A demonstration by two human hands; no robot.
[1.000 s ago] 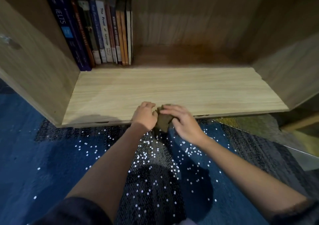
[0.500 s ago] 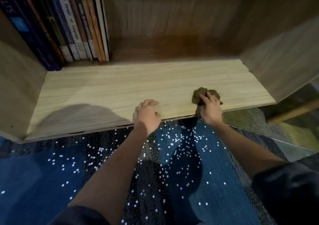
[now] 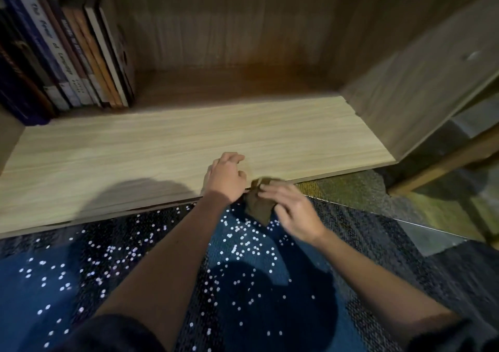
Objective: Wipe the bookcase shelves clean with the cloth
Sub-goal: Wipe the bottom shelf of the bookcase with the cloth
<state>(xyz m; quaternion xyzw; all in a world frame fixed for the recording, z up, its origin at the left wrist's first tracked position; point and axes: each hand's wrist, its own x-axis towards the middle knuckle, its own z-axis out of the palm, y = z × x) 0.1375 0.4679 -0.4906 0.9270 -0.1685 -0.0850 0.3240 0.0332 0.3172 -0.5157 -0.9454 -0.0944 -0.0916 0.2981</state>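
The bookcase is open in front of the person, its pale wooden shelf running wide across the bay. A row of books stands upright at the far left of it. Below the shelf's front edge lies dark blue carpet flecked with white dots.

Both arms reach in over the carpet. The left hand rests on the shelf's front edge with its fingers curled. It is right up against the cloth, but I cannot tell whether it holds any of it. The right hand is blurred, and its fingers lie over the top of the cloth. The thumb is hidden, so I judge it a pinch rather than a press.

The cloth is a small, dark brown wad sitting between the two hands at the shelf's lip, with most of it drooping below the edge. It looks light, soft and limp, with nothing fragile about it. It should bunch easily, so it is best gathered into the palm for a flat face to wipe with.

Half a second ago the right hand pressed the cloth on the shelf, well to the right of the left hand. Now it is back beside the left hand, which has stayed at the edge.
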